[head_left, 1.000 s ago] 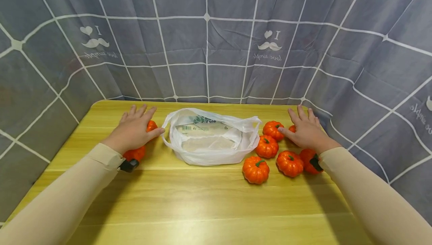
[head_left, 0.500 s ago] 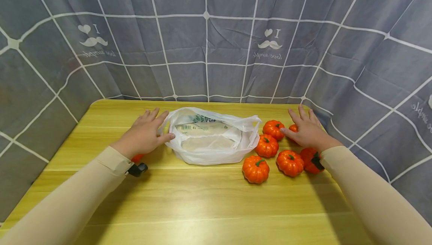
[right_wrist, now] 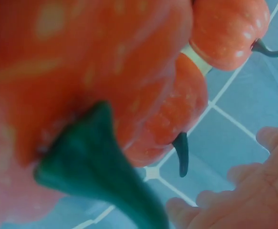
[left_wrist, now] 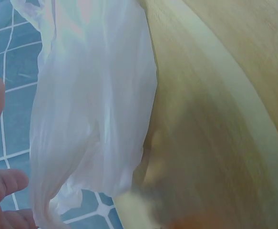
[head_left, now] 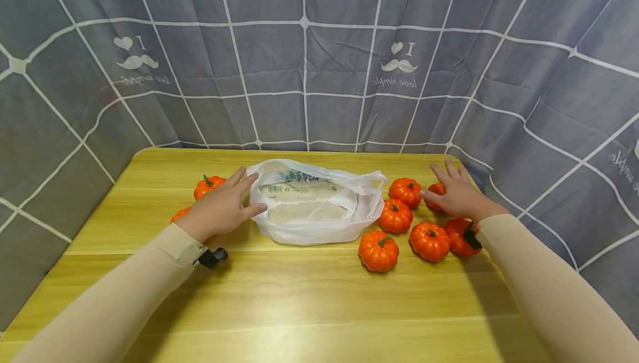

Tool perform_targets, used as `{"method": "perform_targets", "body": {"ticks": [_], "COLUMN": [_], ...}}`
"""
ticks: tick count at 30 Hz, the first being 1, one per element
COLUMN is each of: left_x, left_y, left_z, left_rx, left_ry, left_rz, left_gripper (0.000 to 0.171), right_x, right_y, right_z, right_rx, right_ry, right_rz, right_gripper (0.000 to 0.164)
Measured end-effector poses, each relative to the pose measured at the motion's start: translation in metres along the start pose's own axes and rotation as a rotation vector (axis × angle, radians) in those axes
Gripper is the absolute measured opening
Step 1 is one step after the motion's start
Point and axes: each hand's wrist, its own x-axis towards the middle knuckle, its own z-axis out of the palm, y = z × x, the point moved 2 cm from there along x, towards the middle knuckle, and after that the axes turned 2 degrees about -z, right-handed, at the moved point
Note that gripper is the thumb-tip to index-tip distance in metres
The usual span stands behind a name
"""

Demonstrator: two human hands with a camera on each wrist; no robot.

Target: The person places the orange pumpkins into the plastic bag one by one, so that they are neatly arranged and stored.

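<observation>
A white plastic bag (head_left: 309, 236) lies on the table with its mouth open, a pale printed layer showing inside. My left hand (head_left: 219, 210) is at the bag's left edge, fingers spread; whether it touches the plastic I cannot tell. In the left wrist view the bag (left_wrist: 93, 95) fills the middle, the fingers (left_wrist: 5, 183) beside it. My right hand (head_left: 459, 195) hovers with spread fingers over a small orange pumpkin (head_left: 435, 196), partly hidden by it. The right wrist view has a pumpkin (right_wrist: 129, 57) with a green stem very close, and no pumpkin in the fingers.
Several more pumpkins stand right of the bag, among them one in front (head_left: 378, 252) and one near the right sleeve (head_left: 460, 238). Left of the bag are two pumpkins, one behind the left hand (head_left: 207, 185). A grey checked curtain (head_left: 339, 63) surrounds the wooden table (head_left: 299, 302).
My left hand has moved right, from above the left pumpkins to the bag's left edge, uncovering one pumpkin. My right hand has shifted slightly right and nearer. The bag has hardly changed.
</observation>
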Motion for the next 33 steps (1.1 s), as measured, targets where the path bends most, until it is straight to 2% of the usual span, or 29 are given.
{"method": "perform_targets", "body": {"ticks": [8,16,20,28,33], "left_x": [0.005,0.008,0.011,0.017,0.018], "left_y": [0.000,-0.002,-0.004,-0.012,-0.012], "left_z": [0.007,0.008,0.009,0.012,0.012], "left_rx": [-0.058,-0.143,-0.179,-0.214,-0.246], "left_ry": [0.003,0.004,0.014,0.061,0.037], "left_rz": [-0.021,-0.092,-0.113,-0.083,-0.102], "left_gripper": [0.089,0.081,0.078,0.071,0.072], "right_x": [0.002,-0.001,-0.009,-0.027,-0.040], "right_y": [0.010,0.024,0.033,0.051,0.057], "right_z": [-0.004,-0.011,-0.014,-0.011,-0.006], "right_rx": [0.064,0.124,0.155,0.156,0.181], "right_ry": [-0.025,-0.042,-0.053,-0.048,-0.052], "right_rz": [0.022,0.022,0.012,-0.016,0.005], "right_gripper": [0.099,0.102,0.102,0.099,0.097]}}
